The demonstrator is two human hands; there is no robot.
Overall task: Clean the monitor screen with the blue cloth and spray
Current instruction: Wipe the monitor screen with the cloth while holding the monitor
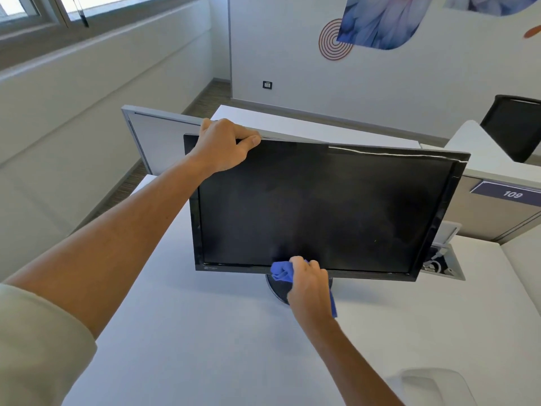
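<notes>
The black, glossy-framed flat monitor (322, 209) stands on a round dark base on the white desk (205, 332), its dark screen switched off, tilted and faintly smeared with pale haze. At the middle of the lower bezel, the crumpled blue microfibre cloth (281, 270) presses against the screen's bottom edge, bunched in the right hand (310, 284), whose fingers curl tightly round it. The left hand (225, 145) grips the monitor's top left corner, fingers hooked over the back and thumb lying along the upper edge. Behind the monitor stands a grey desk divider panel (152, 136).
</notes>
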